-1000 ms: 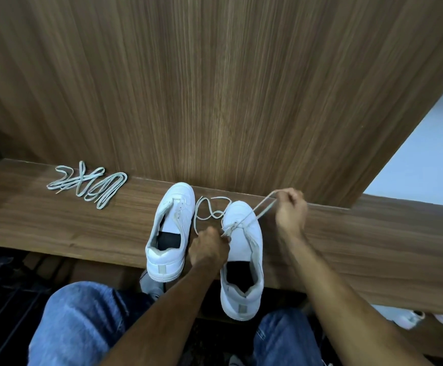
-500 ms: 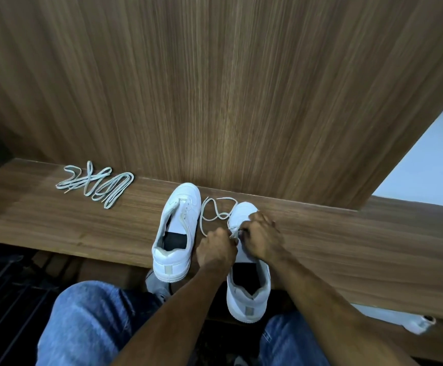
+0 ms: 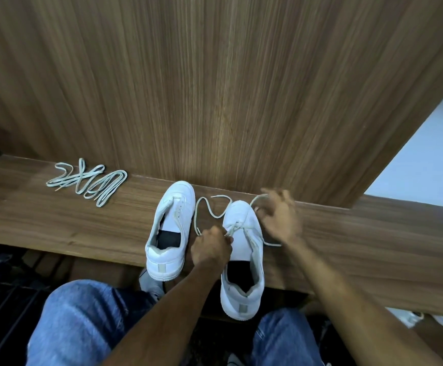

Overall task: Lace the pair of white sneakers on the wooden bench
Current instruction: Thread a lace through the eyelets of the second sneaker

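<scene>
On the bench [image 3: 56, 223], the right sneaker [image 3: 242, 257] carries its lace [image 3: 209, 210] through the lowest eyelets only. My right hand [image 3: 281, 220] has swung out from those eyelets, blurred, grip indeterminate. My left hand [image 3: 209, 247] still pinches the lace.

Two white sneakers [image 3: 170, 233] on wooden bench [image 3: 56, 220], hands [image 3: 211, 247] at right sneaker's lace [image 3: 209, 210].

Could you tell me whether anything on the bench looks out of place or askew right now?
Nothing is damaged or spilled. The spare lace lies in a loose tangle at the bench's far left, apart from both shoes. The right sneaker overhangs the front edge, and its lace trails loosely between the two sneakers.
</scene>
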`<state>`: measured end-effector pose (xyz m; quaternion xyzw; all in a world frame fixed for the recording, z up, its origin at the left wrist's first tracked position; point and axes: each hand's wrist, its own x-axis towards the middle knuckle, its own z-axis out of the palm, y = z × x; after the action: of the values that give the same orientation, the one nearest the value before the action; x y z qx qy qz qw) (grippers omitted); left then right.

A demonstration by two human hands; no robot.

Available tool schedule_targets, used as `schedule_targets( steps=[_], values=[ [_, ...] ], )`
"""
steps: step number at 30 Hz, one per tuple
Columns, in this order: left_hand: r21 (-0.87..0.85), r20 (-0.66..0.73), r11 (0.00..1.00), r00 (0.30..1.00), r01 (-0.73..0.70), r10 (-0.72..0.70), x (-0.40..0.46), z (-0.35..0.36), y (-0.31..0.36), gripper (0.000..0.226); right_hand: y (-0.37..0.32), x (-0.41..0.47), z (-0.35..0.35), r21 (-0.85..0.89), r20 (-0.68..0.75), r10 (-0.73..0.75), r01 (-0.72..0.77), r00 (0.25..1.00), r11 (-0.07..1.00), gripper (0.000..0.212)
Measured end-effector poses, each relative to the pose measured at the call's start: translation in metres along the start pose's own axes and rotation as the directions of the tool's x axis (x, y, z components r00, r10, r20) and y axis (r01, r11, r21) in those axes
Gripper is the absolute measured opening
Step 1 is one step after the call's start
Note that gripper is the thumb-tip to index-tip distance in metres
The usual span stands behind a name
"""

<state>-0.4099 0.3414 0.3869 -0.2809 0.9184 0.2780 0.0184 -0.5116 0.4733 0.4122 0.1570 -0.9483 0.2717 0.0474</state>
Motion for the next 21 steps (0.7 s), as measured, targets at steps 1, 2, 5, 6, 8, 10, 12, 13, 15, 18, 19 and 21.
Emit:
schedule_targets(
  steps=[1, 2, 5, 6, 8, 10, 12, 13, 15, 18, 19, 21],
  values=[
    [0.005, 0.001, 1.0, 1.0, -0.007, 0.007, 0.0, 0.0, 0.0, 0.035, 0.0, -0.005, 0.01, -0.1, 0.078, -0.063, 0.071, 0.995, 0.992, 0.041],
    [0.009, 0.002, 1.0, 1.0, -0.013, 0.013, 0.0, 0.0, 0.0, 0.034, -0.002, -0.01, 0.018, -0.175, 0.157, -0.108, 0.136, 0.982, 0.975, 0.042],
    [0.013, -0.002, 1.0, 1.0, -0.013, 0.013, -0.001, -0.001, 0.0, 0.032, -0.009, -0.023, 0.039, -0.272, 0.302, -0.153, 0.239, 0.941, 0.932, 0.038],
    [0.019, -0.003, 1.0, 1.0, -0.012, 0.012, -0.001, -0.001, 0.0, 0.031, -0.009, -0.025, 0.045, -0.28, 0.316, -0.162, 0.255, 0.935, 0.926, 0.035],
    [0.021, 0.0, 1.0, 1.0, -0.011, 0.011, -0.001, -0.001, 0.0, 0.032, -0.009, -0.025, 0.05, -0.258, 0.294, -0.171, 0.25, 0.94, 0.933, 0.029],
    [0.007, 0.002, 1.0, 1.0, -0.013, 0.013, -0.001, -0.002, -0.001, 0.033, -0.008, -0.019, 0.051, -0.09, 0.212, -0.122, 0.144, 0.97, 0.985, 0.021],
    [-0.005, 0.002, 1.0, 1.0, -0.009, 0.009, -0.001, -0.003, -0.001, 0.034, -0.008, -0.011, 0.038, 0.185, 0.096, 0.014, -0.032, 0.995, 0.982, 0.017],
    [-0.008, 0.001, 1.0, 1.0, -0.008, 0.008, 0.0, -0.003, -0.002, 0.034, -0.01, -0.006, 0.028, 0.319, 0.043, 0.092, -0.101, 0.995, 0.942, 0.021],
    [-0.014, 0.004, 1.0, 1.0, -0.004, 0.004, 0.0, -0.002, -0.001, 0.034, -0.013, 0.002, 0.005, 0.536, -0.072, 0.198, -0.13, 0.977, 0.834, 0.03],
    [-0.009, 0.012, 1.0, 1.0, -0.004, 0.004, -0.001, -0.001, 0.0, 0.035, -0.017, 0.012, -0.024, 0.765, -0.215, 0.321, -0.046, 0.922, 0.643, 0.022],
    [-0.007, 0.013, 1.0, 1.0, -0.001, 0.001, -0.001, -0.001, 0.0, 0.036, -0.016, 0.017, -0.031, 0.811, -0.252, 0.359, -0.006, 0.899, 0.585, 0.022],
    [-0.002, 0.007, 1.0, 1.0, 0.008, -0.008, -0.002, -0.001, 0.0, 0.036, -0.008, 0.027, -0.037, 0.849, -0.273, 0.394, 0.028, 0.878, 0.527, 0.027]
  ],
)
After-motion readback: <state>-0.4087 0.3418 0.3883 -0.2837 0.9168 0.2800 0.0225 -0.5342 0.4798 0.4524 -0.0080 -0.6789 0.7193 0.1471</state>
